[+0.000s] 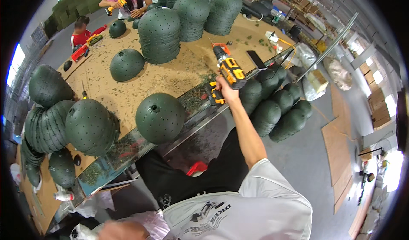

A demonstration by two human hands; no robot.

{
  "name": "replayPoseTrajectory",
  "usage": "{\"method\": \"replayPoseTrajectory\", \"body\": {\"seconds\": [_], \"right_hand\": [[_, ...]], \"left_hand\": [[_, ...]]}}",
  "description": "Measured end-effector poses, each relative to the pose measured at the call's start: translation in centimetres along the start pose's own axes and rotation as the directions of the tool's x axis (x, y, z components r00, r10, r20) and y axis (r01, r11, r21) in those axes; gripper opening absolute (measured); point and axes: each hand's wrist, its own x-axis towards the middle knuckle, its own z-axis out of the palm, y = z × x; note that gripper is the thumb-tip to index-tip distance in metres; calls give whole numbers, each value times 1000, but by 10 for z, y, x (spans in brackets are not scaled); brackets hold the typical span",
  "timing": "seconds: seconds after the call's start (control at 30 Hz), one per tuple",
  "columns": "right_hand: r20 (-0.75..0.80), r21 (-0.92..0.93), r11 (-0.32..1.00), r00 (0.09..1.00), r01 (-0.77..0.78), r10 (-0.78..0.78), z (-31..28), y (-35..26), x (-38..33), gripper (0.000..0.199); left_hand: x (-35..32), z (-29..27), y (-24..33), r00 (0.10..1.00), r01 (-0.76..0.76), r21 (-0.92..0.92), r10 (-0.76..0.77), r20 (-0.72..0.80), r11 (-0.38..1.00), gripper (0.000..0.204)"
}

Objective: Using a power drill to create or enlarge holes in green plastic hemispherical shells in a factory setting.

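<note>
My right hand [226,91] grips the yellow drill [228,67], bit toward eleven o'clock; the green dome [160,117] lies at eight o'clock.

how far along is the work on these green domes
Looks done: joined green balls lie piled past the table edge. In hand: the right hand grips a yellow cordless drill, raised off the table; one dome sits nearest, untouched. The left hand is low and blurred. Left: tall stacks of domes wait on the table.
</note>
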Motion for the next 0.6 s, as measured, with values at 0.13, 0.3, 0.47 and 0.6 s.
{"method": "replayPoseTrajectory", "body": {"seconds": [0.13,0.3,0.47,0.6], "right_hand": [[5,-59,998,999,33,-33,14,6,13,17],[34,-164,981,994,105,-101,20,13,18,19],[14,-149,988,999,49,-48,14,11,15,15],[50,-71,995,997,69,-66,20,9,15,15]], "left_hand": [[5,7,-5,979,-15,-46,24,200,999,20],[40,46,22,893,24,-86,18,449,996,18],[75,71,44,733,78,-138,37,680,987,26],[100,87,41,635,67,-113,45,771,991,27]]}}
